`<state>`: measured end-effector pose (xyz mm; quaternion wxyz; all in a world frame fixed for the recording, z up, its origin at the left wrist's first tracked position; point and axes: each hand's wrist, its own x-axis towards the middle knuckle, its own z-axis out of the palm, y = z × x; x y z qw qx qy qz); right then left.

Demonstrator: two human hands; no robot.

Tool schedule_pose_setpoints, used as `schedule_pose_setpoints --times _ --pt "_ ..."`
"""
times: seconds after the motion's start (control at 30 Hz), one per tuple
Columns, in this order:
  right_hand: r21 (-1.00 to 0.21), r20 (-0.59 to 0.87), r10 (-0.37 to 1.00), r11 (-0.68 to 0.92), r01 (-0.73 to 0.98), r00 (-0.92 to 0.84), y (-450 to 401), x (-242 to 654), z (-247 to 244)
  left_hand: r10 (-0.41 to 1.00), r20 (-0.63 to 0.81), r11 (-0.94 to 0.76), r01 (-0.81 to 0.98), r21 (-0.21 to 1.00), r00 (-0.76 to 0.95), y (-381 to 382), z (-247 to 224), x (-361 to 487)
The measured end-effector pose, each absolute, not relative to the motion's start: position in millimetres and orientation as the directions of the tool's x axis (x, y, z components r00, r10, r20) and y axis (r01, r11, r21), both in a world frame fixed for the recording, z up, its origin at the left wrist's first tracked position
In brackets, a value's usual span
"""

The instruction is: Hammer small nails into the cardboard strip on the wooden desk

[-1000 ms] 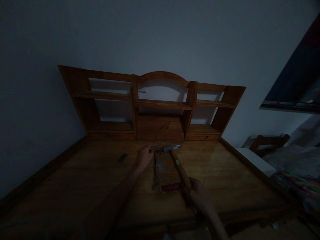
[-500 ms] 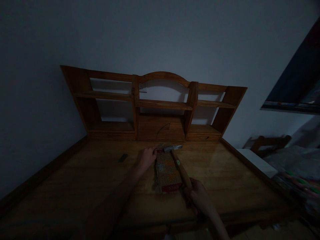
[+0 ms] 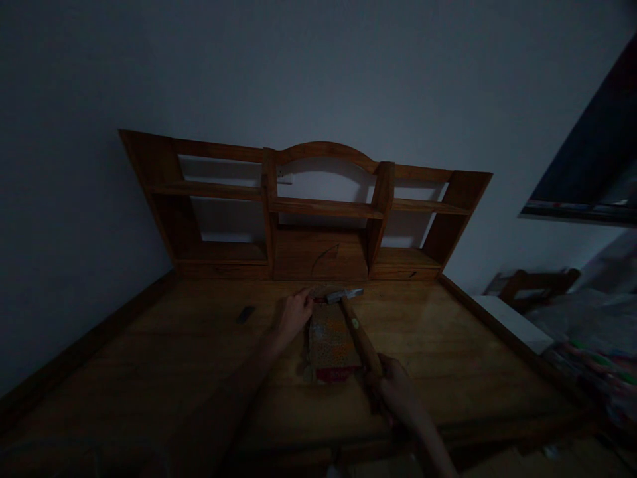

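My right hand (image 3: 395, 388) is wrapped round the wooden handle of a hammer (image 3: 361, 335), low on the grip. The hammer's metal head lies at the far end of a worn, speckled block (image 3: 334, 338) with orange patches and a red strip along its near edge. At the block's far left corner is my left hand (image 3: 297, 310), its fingers pressed together beside the hammer head. Something small and dark red shows by those fingertips, too dim to name. Both block and hammer are over the wooden desk top (image 3: 209, 372).
A small dark flat piece (image 3: 245, 314) lies on the desk, left of my left hand. Along the back stands a wooden shelf unit (image 3: 323, 211) against the wall. To the right are a white surface (image 3: 512, 322), a wooden chair back (image 3: 540, 285) and a blurred heap of things.
The block's near end has shifted slightly left and away from me. Both hands and the hammer are in almost the same place.
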<state>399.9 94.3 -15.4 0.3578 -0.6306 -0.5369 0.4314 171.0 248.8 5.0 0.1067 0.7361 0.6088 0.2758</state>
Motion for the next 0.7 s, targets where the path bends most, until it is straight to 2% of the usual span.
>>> schedule_pose_setpoints --times 0.07,0.17,0.4,0.6,0.7 --pt "-0.915 -0.166 0.985 -0.171 0.366 0.046 93.7 399.7 -14.6 0.953 0.28 -0.253 0.808 0.533 0.114 250.0 4.4 171.4" --pt "-0.912 -0.169 0.984 -0.176 0.371 0.051 93.0 399.6 -15.1 0.956 0.27 -0.246 0.811 0.531 0.113 249.0 4.9 172.4" --pt "-0.915 -0.172 0.983 -0.181 0.36 0.057 91.3 397.8 -11.7 0.976 0.202 -0.155 0.905 0.396 0.079 241.0 12.0 173.0" --pt "-0.92 -0.168 0.984 -0.176 0.35 0.056 91.4 398.1 -9.5 0.961 0.231 -0.224 0.922 0.315 0.155 244.3 7.9 170.4" --pt "-0.923 -0.172 0.983 -0.182 0.339 0.059 91.3 398.4 -9.6 0.959 0.225 -0.241 0.917 0.317 0.174 245.4 6.9 169.5"
